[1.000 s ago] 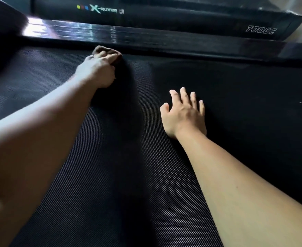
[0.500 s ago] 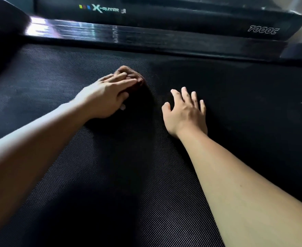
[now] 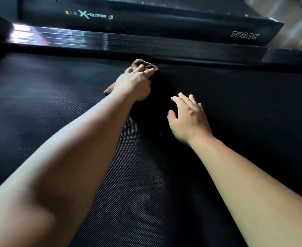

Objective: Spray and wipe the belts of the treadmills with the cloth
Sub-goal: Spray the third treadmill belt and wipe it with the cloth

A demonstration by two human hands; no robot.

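A glossy side rail point(image 3: 111, 41) borders our black belt point(image 3: 57, 104); our left hand point(image 3: 134, 84) presses the brown cloth point(image 3: 141, 64) near that rail, right hand point(image 3: 187, 118) open alongside, fingers spread

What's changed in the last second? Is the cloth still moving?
The left hand, pressing the brown cloth, drew back from the far edge of the belt toward the person, then pushed out again to the far rail, ending further right. Nothing taken up or let go. The right hand stays spread on the belt.

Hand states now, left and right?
Left hand: open, pressing the cloth onto the belt.
Right hand: open, holding nothing.
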